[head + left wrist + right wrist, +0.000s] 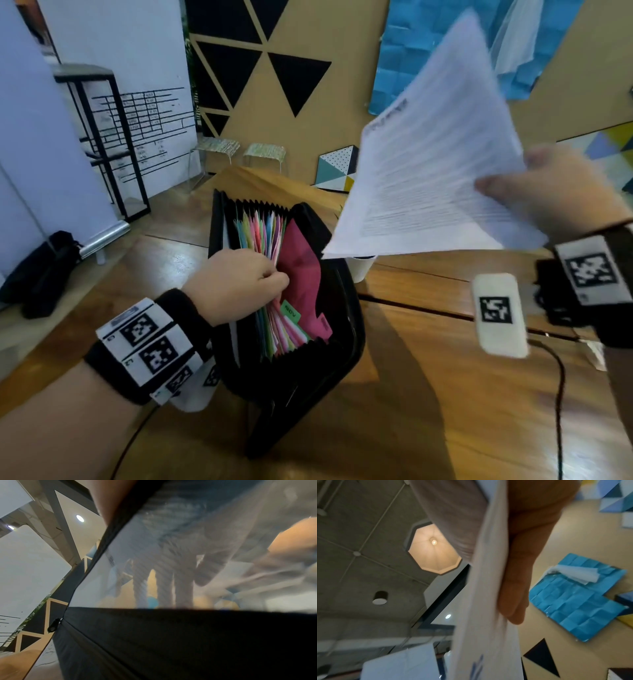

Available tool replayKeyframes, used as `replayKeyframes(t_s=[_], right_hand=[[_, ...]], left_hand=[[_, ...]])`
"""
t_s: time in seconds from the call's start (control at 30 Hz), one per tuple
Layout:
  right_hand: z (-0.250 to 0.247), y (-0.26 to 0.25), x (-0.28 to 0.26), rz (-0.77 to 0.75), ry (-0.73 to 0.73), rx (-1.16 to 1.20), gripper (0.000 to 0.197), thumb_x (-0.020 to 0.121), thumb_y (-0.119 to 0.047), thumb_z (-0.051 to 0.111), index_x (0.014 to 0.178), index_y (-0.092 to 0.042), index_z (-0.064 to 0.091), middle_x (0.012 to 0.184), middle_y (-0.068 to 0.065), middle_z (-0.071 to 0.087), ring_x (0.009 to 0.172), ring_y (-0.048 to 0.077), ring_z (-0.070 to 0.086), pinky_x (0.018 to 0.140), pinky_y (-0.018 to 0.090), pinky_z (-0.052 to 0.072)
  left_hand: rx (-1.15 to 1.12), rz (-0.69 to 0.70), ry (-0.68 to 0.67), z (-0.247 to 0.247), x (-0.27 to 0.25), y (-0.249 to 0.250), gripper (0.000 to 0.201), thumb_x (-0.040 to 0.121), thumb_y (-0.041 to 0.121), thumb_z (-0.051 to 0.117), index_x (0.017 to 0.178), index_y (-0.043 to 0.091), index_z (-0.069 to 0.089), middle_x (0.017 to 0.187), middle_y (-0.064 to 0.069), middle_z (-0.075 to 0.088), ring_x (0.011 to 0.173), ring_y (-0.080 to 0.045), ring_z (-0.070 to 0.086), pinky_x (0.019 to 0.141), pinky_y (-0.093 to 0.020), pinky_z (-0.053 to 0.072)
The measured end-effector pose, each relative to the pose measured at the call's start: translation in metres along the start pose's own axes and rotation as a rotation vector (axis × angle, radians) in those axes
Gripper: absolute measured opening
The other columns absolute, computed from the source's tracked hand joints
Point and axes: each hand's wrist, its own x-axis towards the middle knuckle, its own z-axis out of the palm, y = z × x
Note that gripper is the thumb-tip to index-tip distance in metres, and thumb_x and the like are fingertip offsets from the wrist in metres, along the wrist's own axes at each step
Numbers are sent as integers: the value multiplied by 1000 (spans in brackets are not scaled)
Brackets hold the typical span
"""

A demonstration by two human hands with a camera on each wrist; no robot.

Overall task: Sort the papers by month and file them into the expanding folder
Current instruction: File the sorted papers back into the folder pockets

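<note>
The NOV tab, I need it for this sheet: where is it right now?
In the head view, the green NOV tab sticks up inside the open expanding folder, just below the left hand and beside the pink divider.

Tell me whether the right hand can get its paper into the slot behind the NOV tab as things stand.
Probably yes. The left hand holds the dividers aside, leaving a gap by the NOV tab in the folder; nothing lies between it and the paper held above by the right hand.
</note>
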Motion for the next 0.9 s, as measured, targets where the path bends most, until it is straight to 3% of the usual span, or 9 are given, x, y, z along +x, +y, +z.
replayKeyframes(t_s=[0.07, 0.2, 0.27, 0.33, 0.5, 0.63, 0.73, 0.8, 0.9], right_hand=[[17, -22, 6, -62, -23, -48, 13, 83, -14, 60, 77, -2, 58, 72, 14, 55, 65, 24, 49, 49, 26, 32], [61, -43, 9, -194, -76, -142, 15, 83, -6, 51, 79, 6, 60, 74, 17, 57, 68, 29, 51, 47, 28, 30], [76, -49, 3, -219, -120, -167, 15, 83, -3, 48, 71, 2, 54, 66, 11, 51, 64, 27, 49, 46, 29, 30], [85, -51, -6, -231, -172, -185, 24, 85, -2, 45, 61, -5, 43, 61, 5, 45, 57, 21, 44, 44, 24, 28], [95, -47, -27, -180, -312, -241, 34, 88, -6, 49, 57, -13, 36, 59, 0, 38, 51, 9, 36, 39, 16, 21], [97, -43, -28, -94, -384, -269, 35, 88, -6, 51, 57, -12, 36, 58, 0, 36, 49, 11, 35, 39, 15, 22], [100, -45, -22, -54, -426, -278, 31, 87, -5, 52, 58, -11, 40, 58, 1, 38, 51, 13, 38, 43, 18, 25], [108, -50, -20, -58, -478, -267, 31, 87, -9, 53, 59, -11, 40, 58, 1, 38, 50, 13, 37, 43, 19, 26], [123, -57, -21, -93, -609, -233, 35, 88, -29, 59, 62, -9, 45, 57, 2, 42, 49, 14, 41, 44, 22, 32]], left_hand=[[-6, -9, -17, -1, 2, 2, 67, 70, 55, 18, 73, 9, 66, 82, -5, 68, 77, -23, 62, 72, -44, 50], [-25, -28, -25, -1, 1, 5, 55, 72, 57, 18, 64, 18, 57, 86, -7, 68, 81, -27, 63, 72, -46, 51], [-60, -53, -19, -3, -2, 5, 49, 72, 59, 20, 65, 24, 54, 87, -10, 68, 80, -29, 63, 69, -47, 51], [-76, -57, -23, -3, -3, 5, 53, 73, 60, 21, 66, 22, 57, 85, -10, 67, 77, -29, 62, 68, -48, 50], [20, -42, -33, -1, -1, -1, 66, 75, 56, 17, 67, 11, 65, 79, -5, 69, 74, -26, 63, 71, -42, 51], [46, -18, -40, 1, -2, -2, 47, 74, 56, 14, 62, 28, 50, 84, -6, 69, 79, -26, 63, 75, -41, 50], [43, -24, -23, 1, -1, 0, 43, 73, 55, 13, 63, 30, 46, 83, -5, 69, 80, -24, 63, 75, -37, 50], [54, -15, -30, 1, 0, 0, 42, 74, 54, 13, 63, 31, 46, 79, -5, 67, 80, -24, 64, 76, -37, 49], [60, -3, -42, 2, 1, -1, 42, 73, 53, 12, 64, 31, 46, 83, -4, 69, 80, -23, 63, 77, -30, 45]])
